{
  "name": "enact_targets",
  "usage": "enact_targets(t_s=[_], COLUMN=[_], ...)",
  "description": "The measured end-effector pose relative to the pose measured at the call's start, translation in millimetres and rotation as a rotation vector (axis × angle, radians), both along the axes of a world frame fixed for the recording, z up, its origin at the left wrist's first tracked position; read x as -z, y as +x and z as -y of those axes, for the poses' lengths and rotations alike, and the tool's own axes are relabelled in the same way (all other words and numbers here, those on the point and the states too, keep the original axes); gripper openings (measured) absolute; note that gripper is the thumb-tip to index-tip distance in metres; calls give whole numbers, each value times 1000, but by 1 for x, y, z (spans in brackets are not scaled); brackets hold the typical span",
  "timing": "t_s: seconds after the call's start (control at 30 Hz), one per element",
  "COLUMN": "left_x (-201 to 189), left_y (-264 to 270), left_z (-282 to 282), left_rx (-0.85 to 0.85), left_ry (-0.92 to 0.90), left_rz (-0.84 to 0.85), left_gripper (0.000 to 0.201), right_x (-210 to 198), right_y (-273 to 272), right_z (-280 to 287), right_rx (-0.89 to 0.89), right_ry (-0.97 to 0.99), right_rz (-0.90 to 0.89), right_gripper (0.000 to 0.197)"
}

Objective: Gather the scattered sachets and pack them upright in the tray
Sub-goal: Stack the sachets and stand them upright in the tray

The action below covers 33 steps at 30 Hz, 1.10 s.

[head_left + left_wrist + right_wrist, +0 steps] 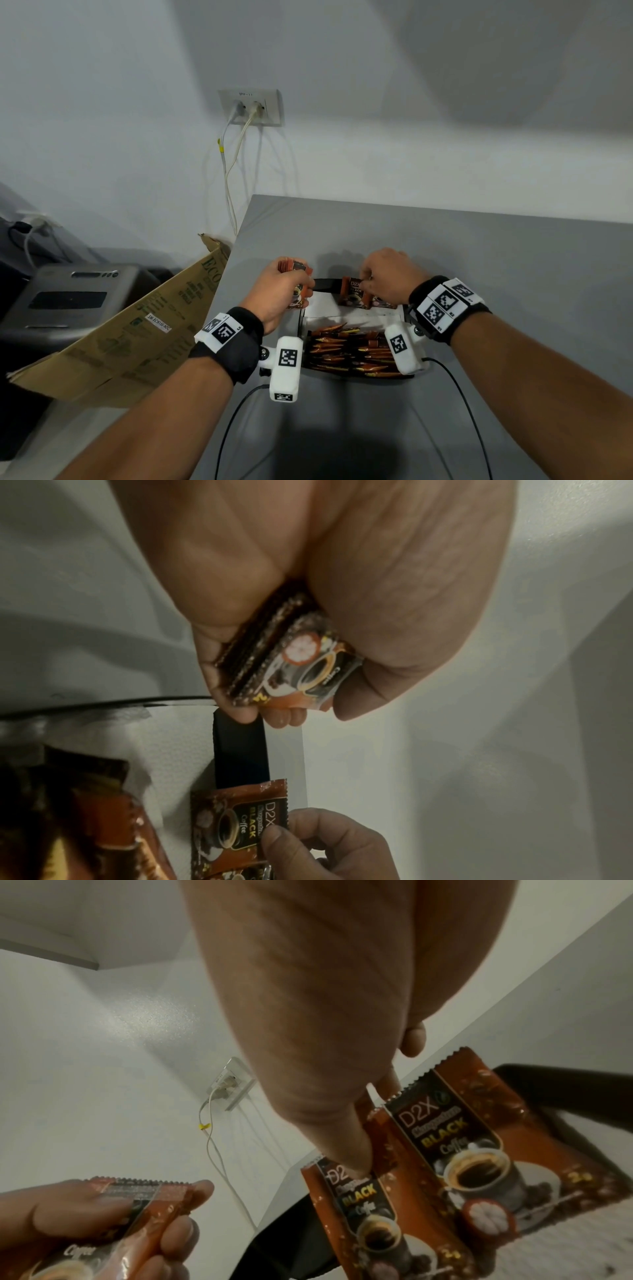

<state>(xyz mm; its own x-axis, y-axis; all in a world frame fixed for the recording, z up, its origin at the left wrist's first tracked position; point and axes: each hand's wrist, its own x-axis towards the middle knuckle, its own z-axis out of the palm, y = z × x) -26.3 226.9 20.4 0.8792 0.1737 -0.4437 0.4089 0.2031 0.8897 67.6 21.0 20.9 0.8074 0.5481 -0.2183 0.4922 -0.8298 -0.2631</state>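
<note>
My left hand (291, 291) grips a stack of brown coffee sachets (291, 658) just left of the tray's far corner. My right hand (376, 277) pinches the tops of upright sachets (354, 293) standing at the tray's far wall; the thumb (346, 1150) presses on one sachet (359, 1213) beside a larger-looking one (479, 1150). The black tray (322, 284) has a white paper lining (329, 308). Several sachets (349, 349) stand packed on edge in its near half.
The tray sits on a grey table (513, 274) near its left edge. A cardboard box flap (137, 325) leans against that edge. A wall socket (251, 108) with white cables hangs behind. Black cables (462, 394) run from the wrist cameras.
</note>
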Motion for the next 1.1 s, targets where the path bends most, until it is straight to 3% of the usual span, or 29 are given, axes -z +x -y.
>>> enact_targets(t_s=[0.13,0.37,0.47,0.63,0.87,1.1], left_x=[1,-2,0,3,5,6], left_y=[-1,-3,-3,-2,1,2], left_z=[-1,0,-1,-5,1,-1], left_rx=[-1,-5,-6,-8,11,15], left_ry=[0,-20,-11,5,12,19], left_rz=[-1,-16,-13,-10,-4,-3], left_gripper=[23,42,35,26,26,29], right_x=[-4,-5,-6,-14,-14,-18], right_y=[-2,-3,-3,6,1,0], right_z=[-2,-2,-1,19,31,28], right_rx=[13,14,21,127,110,84], right_ry=[-1,-23,-19,-45,-137,-126], right_rz=[36,50,10,-76,-35,4], right_gripper=[15,14,14,33,6,11])
